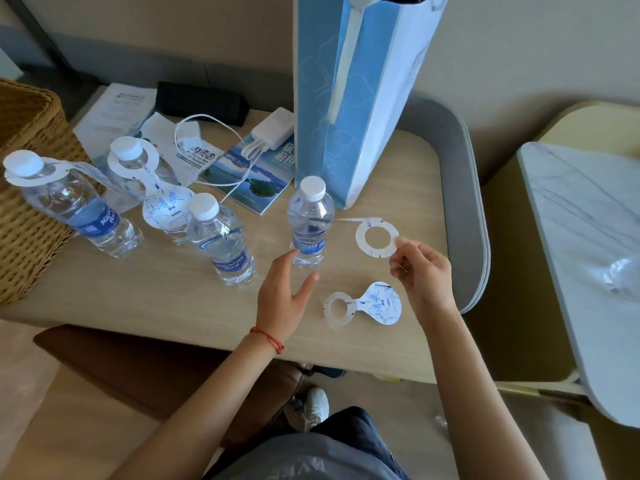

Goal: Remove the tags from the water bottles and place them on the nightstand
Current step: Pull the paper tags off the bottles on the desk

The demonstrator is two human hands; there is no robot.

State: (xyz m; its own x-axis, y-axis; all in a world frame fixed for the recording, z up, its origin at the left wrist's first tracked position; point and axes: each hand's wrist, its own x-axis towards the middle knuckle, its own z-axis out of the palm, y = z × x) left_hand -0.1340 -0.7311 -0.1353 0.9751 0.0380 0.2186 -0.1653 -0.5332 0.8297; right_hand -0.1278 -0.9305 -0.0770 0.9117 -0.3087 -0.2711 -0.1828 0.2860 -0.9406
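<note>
Your right hand (420, 271) pinches a freed tag (376, 238) by the edge of its ring, holding it above the table (194, 306) just right of the bare bottle (309, 221), while your left hand (284, 296) hangs spread and empty beside that bottle's base. A thin paper pinch like this can slip or crease if you swing it fast, and the tag could flutter off the table edge. One tag (363, 304) already lies flat near your right wrist; setting the new one carelessly may nudge it away. Watch your left grip too: a sideways brush could topple the bare bottle into the second untagged bottle (221, 240). Two tagged bottles (83, 209) wait at the left, near the wicker basket (31, 188); tugging their rings hard may tear them.
</note>
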